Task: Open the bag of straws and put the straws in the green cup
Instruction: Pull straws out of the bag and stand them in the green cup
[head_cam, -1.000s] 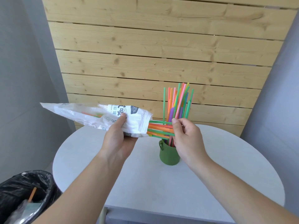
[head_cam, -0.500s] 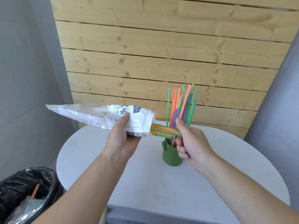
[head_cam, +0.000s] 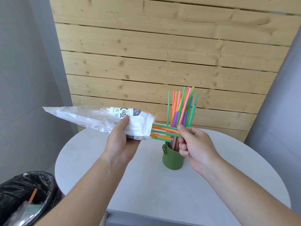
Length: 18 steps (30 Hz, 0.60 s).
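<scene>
- Round white table (head_cam: 146,190): bare top in front of and either side of the green cup (head_cam: 173,159). Plank wall (head_cam: 162,54) close behind. Black-lined bin (head_cam: 24,193) low left, off the table.
- Cup upright, mid-table, with standing straws (head_cam: 180,108) fanning above the rim: green, orange, pink, purple, yellow.
- White, crinkled, printed bag (head_cam: 91,118) held level above the table, left of the cup. Its mouth faces right, and a bundle of green and orange straws (head_cam: 162,132) sticks out, crossing the standing ones.
- The left hand (head_cam: 121,142) grips the bag near its mouth, thumb on top.
- The right hand (head_cam: 195,147) pinches the bundle's free ends, fingers curled, just above the cup.
</scene>
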Motion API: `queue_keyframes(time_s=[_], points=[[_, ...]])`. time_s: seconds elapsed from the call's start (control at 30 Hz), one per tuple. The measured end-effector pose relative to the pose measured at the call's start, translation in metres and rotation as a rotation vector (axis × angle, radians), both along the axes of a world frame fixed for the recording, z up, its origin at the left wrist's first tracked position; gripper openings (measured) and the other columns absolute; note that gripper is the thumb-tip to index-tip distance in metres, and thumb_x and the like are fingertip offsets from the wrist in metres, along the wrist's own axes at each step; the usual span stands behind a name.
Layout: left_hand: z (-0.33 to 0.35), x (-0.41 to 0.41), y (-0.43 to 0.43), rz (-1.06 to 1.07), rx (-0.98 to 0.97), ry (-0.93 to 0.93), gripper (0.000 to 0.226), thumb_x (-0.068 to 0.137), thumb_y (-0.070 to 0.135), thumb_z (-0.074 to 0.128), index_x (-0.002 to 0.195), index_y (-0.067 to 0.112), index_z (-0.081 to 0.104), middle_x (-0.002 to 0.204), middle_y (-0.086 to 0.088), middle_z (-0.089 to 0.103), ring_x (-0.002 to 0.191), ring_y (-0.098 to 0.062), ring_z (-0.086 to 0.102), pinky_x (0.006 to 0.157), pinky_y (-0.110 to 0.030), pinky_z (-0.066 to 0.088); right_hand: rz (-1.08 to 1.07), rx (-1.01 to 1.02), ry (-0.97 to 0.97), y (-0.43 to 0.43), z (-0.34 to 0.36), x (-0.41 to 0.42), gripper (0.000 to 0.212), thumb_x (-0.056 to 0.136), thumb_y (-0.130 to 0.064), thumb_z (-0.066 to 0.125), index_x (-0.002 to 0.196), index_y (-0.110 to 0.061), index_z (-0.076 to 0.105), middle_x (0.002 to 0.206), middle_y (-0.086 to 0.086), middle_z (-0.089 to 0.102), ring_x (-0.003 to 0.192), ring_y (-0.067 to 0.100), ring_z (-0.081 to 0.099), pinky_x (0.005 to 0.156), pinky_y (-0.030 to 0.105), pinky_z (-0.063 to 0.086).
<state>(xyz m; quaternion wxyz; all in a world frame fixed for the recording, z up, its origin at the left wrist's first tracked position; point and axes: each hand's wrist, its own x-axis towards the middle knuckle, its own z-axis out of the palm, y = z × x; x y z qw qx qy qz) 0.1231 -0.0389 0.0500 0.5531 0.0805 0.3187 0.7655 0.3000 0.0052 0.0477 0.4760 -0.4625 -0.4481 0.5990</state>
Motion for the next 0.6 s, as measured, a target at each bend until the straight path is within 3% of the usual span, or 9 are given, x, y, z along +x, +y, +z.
queue_keyframes(time_s=[0.2, 0.6], points=[[0.0, -0.002, -0.001, 0.007, -0.005, -0.006, 0.018, 0.104, 0.017, 0.057, 0.099, 0.006, 0.069, 0.084, -0.005, 0.08, 0.072, -0.017, 0.078, 0.06, -0.031, 0.063, -0.004, 0.041, 0.053, 0.009, 0.008, 0.016, 0.02, 0.096, -0.018, 0.065, 0.079, -0.01, 0.059, 0.056, 0.0, 0.043, 0.042, 0.009, 0.035, 0.037, 0.02, 0.026], [-0.002, -0.006, 0.0, 0.023, -0.017, -0.014, 0.016, 0.105, 0.018, 0.057, 0.1, 0.006, 0.067, 0.079, -0.004, 0.079, 0.071, -0.018, 0.078, 0.069, -0.036, 0.061, -0.017, 0.205, -0.069, 0.039, 0.026, 0.071, 0.023, 0.097, -0.015, 0.063, 0.076, -0.012, 0.053, 0.059, 0.002, 0.043, 0.042, 0.01, 0.031, 0.035, 0.019, 0.023]])
